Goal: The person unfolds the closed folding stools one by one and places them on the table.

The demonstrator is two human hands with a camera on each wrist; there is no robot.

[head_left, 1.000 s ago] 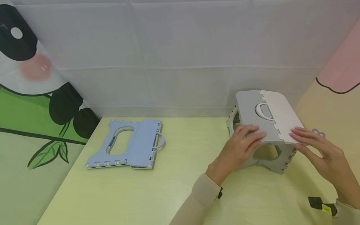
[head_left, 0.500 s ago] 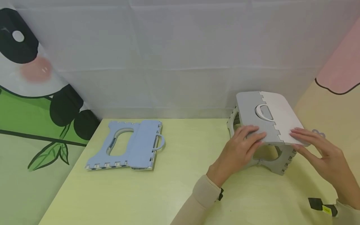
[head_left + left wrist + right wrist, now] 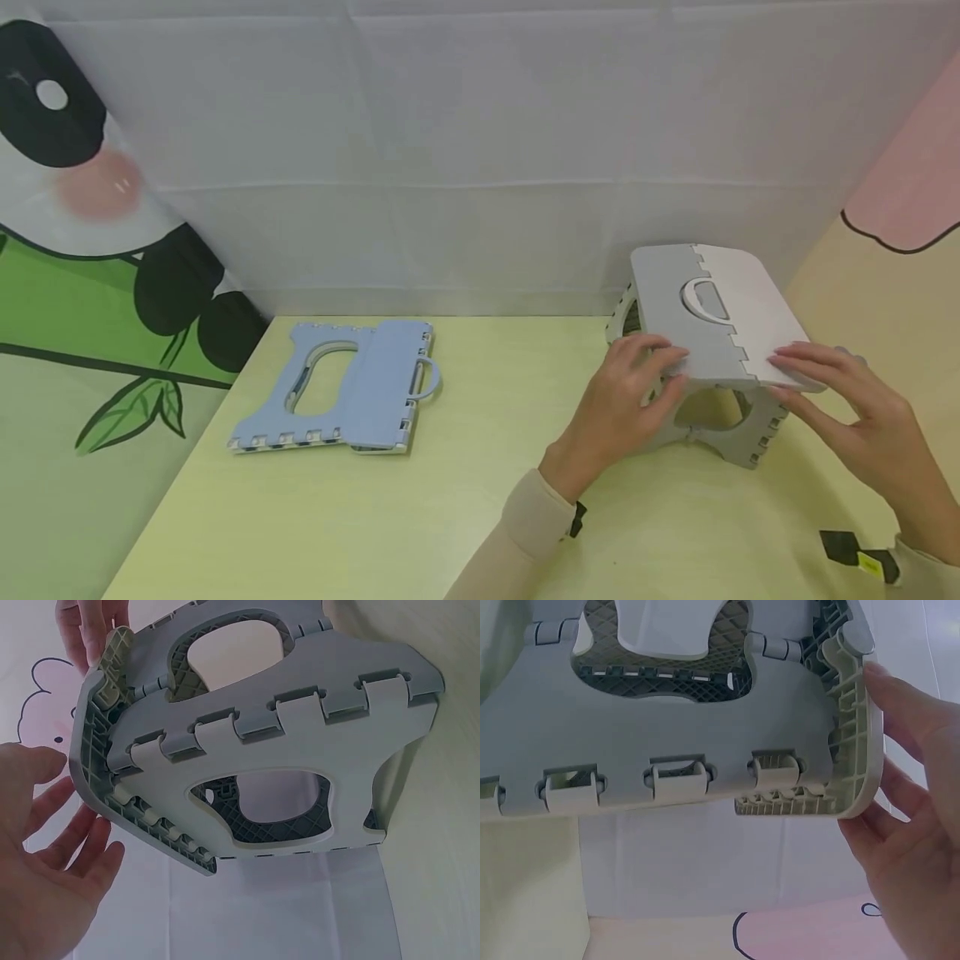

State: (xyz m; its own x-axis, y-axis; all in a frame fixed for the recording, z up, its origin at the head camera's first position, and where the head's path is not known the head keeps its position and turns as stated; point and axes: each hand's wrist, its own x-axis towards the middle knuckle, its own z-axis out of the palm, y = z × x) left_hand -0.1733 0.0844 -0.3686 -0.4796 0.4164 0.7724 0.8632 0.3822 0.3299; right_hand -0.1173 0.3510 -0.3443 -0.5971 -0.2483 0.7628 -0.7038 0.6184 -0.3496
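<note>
An unfolded step stool (image 3: 675, 292) stands upright at the right of the table, its top half grey and half white, with an oval handle in the middle. My left hand (image 3: 618, 404) is at the near left edge of the top, its fingers loosely bent. In the left wrist view the same hand (image 3: 56, 870) has its fingertips right at the top's rim, gripping nothing. My right hand (image 3: 862, 408) rests straight fingertips on the white half, with the thumb at the near edge. The right wrist view shows this hand (image 3: 922, 780) beside the stool's ribbed rim.
A blue folding stool (image 3: 382, 383) lies folded flat on the left part of the pale yellow-green table (image 3: 480, 517), its loop handle facing right. Behind the table hangs a grey-white cloth (image 3: 480, 150). Cartoon-printed panels flank both sides.
My left hand has drawn back slightly to the left, its fingertips sliding from the grey top toward its edge. The right hand has barely shifted. The stools stay in place.
</note>
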